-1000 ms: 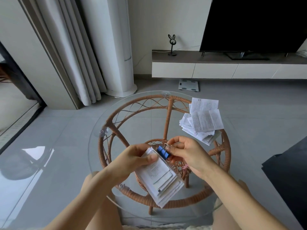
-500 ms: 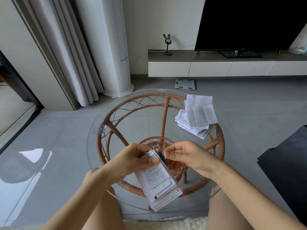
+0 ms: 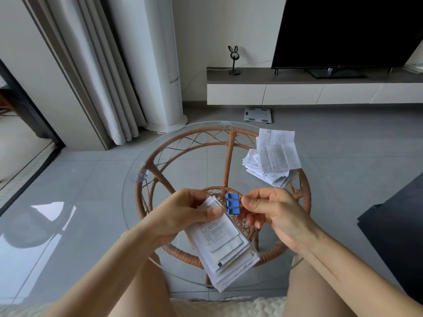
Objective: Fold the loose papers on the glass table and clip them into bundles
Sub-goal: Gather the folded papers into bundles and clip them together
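Gripping the paper bundle [image 3: 225, 250] between thumb and curled fingers, the left hand [image 3: 183, 213] holds it over the glass table [image 3: 178, 156], its long axis running from 11 to 5 o'clock. The blue binder clip [image 3: 232, 204] sits on the bundle's 11 o'clock end. The right hand [image 3: 274, 213] curls at the clip's 3 o'clock side, but I cannot tell whether it has hold of the clip.

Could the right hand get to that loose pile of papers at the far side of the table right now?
Probably yes: the pile lies just beyond the right hand, with nothing lying between them. But it pinches the blue clip, so it must let go first.
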Demonstrator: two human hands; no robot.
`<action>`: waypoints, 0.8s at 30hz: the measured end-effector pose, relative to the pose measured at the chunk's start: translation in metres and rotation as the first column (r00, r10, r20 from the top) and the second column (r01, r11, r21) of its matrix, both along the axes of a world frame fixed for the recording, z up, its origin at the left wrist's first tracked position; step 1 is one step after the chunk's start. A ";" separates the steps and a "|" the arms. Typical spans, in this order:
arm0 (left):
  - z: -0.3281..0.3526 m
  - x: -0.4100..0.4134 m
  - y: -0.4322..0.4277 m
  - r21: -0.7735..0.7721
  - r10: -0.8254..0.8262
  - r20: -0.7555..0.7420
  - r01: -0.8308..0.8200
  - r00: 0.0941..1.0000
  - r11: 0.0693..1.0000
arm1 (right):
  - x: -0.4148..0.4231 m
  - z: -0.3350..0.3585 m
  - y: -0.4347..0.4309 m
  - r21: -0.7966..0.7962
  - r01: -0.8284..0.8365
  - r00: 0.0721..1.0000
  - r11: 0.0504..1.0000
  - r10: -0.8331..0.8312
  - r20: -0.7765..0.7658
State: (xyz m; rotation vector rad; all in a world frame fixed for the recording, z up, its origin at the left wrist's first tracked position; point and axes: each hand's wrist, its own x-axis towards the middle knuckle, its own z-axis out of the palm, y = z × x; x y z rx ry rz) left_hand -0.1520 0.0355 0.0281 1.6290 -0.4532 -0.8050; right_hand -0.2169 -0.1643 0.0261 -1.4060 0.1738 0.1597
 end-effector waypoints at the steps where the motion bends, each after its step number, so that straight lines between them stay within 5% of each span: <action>1: 0.001 -0.001 -0.001 0.001 -0.004 -0.005 0.004 1.000 1.000 | -0.001 0.001 0.001 0.006 0.004 1.000 1.000 -0.004 0.008; 24: -0.001 -0.005 -0.018 0.061 0.032 -0.205 -0.020 0.978 0.998 | -0.004 0.018 -0.015 -0.247 -0.170 0.984 0.954 0.151 -0.094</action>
